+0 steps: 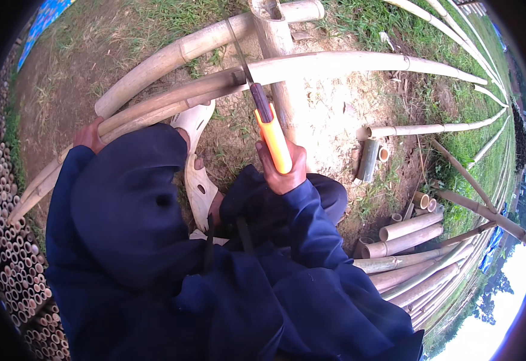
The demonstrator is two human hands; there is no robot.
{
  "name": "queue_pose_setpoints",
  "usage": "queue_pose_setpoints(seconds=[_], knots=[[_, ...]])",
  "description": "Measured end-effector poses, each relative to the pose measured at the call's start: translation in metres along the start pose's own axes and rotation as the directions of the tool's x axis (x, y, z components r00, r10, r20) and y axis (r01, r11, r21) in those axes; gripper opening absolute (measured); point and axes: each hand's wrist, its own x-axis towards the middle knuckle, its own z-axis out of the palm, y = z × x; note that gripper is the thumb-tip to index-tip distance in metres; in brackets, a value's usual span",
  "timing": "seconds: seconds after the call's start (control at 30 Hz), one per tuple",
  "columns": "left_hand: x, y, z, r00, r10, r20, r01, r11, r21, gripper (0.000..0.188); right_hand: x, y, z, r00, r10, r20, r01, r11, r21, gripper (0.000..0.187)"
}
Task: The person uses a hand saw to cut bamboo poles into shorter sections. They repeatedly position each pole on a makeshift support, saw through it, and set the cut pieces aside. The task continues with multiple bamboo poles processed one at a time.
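My right hand (290,171) is wrapped round the orange handle of a hand saw (275,144). Its thin blade points away from me and crosses a long bamboo pole (359,62) near a joint; I cannot tell how deep any cut is. Left of the blade, two lengths of bamboo run side by side toward the lower left. My left hand (88,135) is closed round this bamboo beside my left knee, its fingers partly hidden. Beneath the pole stands or lies a thick bamboo post (275,39) with an open upper end.
Another bamboo pole (173,57) lies beyond. Stacked cut bamboo (10,259) shows its round ends at the left. Short bamboo pieces (410,231) and long poles (407,283) lie at the right. Cream clogs (198,189) are on my feet, on dirt and grass.
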Motion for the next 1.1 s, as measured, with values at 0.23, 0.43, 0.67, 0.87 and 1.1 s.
queue_pose_setpoints(seconds=[0.23, 0.43, 0.67, 0.87, 1.1], knots=[[-0.011, 0.002, -0.003, 0.999, -0.028, 0.037, 0.027, 0.999, 0.023, 0.067, -0.115, -0.002, -0.051, 0.992, 0.053, 0.11, -0.027, 0.975, -0.222, 0.021], [-0.002, 0.02, -0.016, 0.993, -0.015, 0.116, 0.014, 1.0, 0.003, 0.062, 0.001, -0.001, -0.015, 0.995, 0.0, 0.097, 0.009, 0.996, -0.085, 0.012], [0.039, -0.043, -0.027, 0.921, -0.121, 0.37, 0.221, 0.945, -0.24, 0.064, -0.004, 0.012, -0.004, 0.999, -0.021, 0.046, 0.024, 0.998, -0.063, 0.018], [0.025, 0.036, -0.019, 0.964, 0.013, -0.264, -0.046, 0.992, -0.118, 0.073, -0.004, 0.009, -0.005, 0.999, 0.039, 0.029, -0.038, 0.999, -0.019, 0.013], [0.025, 0.134, 0.009, 0.997, 0.079, -0.011, -0.08, 0.994, -0.077, 0.09, 0.001, -0.004, 0.008, 0.999, -0.005, -0.036, 0.006, 1.0, 0.016, 0.011]])
